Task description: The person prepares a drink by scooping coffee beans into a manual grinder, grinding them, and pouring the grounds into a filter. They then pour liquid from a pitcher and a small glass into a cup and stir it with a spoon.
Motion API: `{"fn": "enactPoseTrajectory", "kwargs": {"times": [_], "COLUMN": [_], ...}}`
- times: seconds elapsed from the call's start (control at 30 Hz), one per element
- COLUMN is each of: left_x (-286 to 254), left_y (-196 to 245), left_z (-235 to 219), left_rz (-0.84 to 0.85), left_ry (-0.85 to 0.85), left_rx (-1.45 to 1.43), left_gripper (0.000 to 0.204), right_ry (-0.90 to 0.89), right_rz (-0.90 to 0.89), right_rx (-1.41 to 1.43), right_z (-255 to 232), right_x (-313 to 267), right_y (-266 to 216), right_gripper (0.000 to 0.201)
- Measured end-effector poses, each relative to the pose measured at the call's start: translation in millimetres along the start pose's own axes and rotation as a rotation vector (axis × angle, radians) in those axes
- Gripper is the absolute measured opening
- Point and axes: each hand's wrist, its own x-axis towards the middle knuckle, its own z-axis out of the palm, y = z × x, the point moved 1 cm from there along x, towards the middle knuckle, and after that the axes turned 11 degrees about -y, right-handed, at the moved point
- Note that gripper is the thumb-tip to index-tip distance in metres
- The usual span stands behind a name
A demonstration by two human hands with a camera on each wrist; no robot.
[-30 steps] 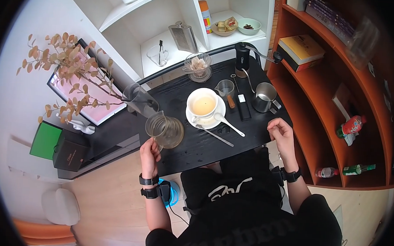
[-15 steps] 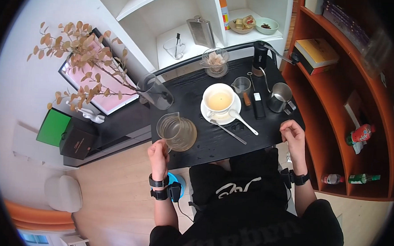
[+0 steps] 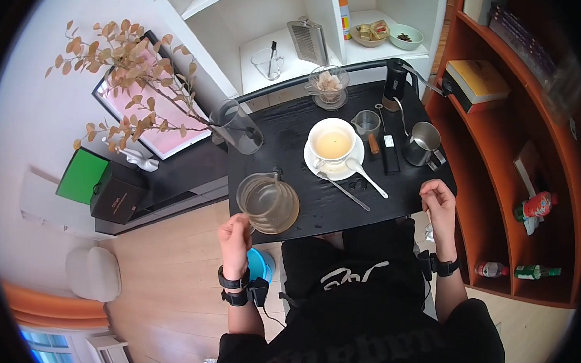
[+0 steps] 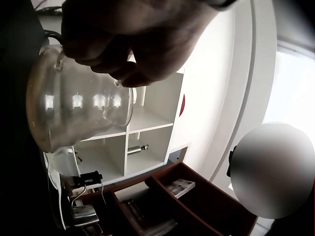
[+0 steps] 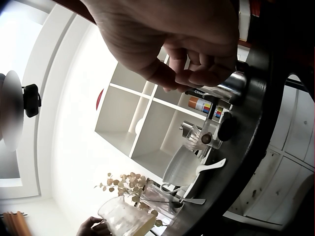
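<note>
The left hand (image 3: pixel 236 236) grips the handle of a clear glass coffee server (image 3: pixel 266 203) at the table's front left; a faint brownish tint shows low in the glass. In the left wrist view, curled fingers wrap the handle of the server (image 4: pixel 81 98). Over the table's front right edge hangs the right hand (image 3: pixel 439 199), fingers loosely curled, holding nothing. Between the hands stands a white cup (image 3: pixel 332 141) of pale yellowish liquid on a saucer (image 3: pixel 314 164). A white ceramic spoon (image 3: pixel 369 179) and a metal spoon (image 3: pixel 346 192) rest on the saucer's near side.
Behind the cup stands a glass dripper (image 3: pixel 329 95) holding a filter. A small wooden-handled glass pitcher (image 3: pixel 367 122), black scale-like bar (image 3: pixel 390 154), steel kettle (image 3: pixel 424 144) and hand grinder (image 3: pixel 394 82) are at right. A glass vase (image 3: pixel 240 129) with branches stands left.
The head view has shifted, so the table sits farther right in it. Against the cup, the server in the left hand has come a little toward the front edge. The right hand stays idle.
</note>
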Motion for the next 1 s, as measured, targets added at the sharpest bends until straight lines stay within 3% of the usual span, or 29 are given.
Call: {"fn": "enactPoseTrajectory", "kwargs": {"times": [0.17,0.27,0.37,0.47,0.57,0.67,0.77,0.87,1.0], "left_x": [0.9,-6.4,-10.3,-16.2,-18.2,-17.7,-22.3,-26.7,-38.8], "left_y": [-16.8,-6.8,-9.5,-3.1,-9.3,-14.0,-1.8,-5.3,-10.9], "left_z": [-5.1,-0.1,-4.4,2.1,4.7,1.0,2.4,-2.1,3.5], "left_rz": [0.158,0.018,0.014,0.009,0.100,0.113,0.004,-0.024,0.050], "left_ry": [-0.006,0.052,-0.067,-0.029,0.061,0.087,0.056,-0.016,0.049], "left_rx": [0.197,-0.128,-0.525,-0.458,0.085,0.185,-0.195,-0.346,0.050], "left_gripper": [0.030,0.033,0.036,0.037,0.038,0.039,0.039,0.039,0.038], "right_ry": [-0.010,-0.024,-0.038,-0.037,-0.036,-0.035,-0.042,-0.022,-0.057], "right_rz": [0.012,0.017,-0.014,-0.005,-0.011,-0.002,-0.025,-0.007,-0.025], "right_rx": [0.018,0.012,0.002,-0.007,-0.006,0.007,0.008,0.013,0.002], "right_z": [-1.0,-0.1,1.3,3.0,1.7,1.0,0.2,2.9,2.0], "right_x": [4.1,5.8,8.6,8.0,8.6,7.7,8.4,9.0,11.4], "right_y": [6.2,4.3,3.1,0.2,3.1,3.9,4.9,3.1,3.6], "right_gripper": [0.014,0.014,0.013,0.013,0.013,0.013,0.014,0.014,0.014]}}
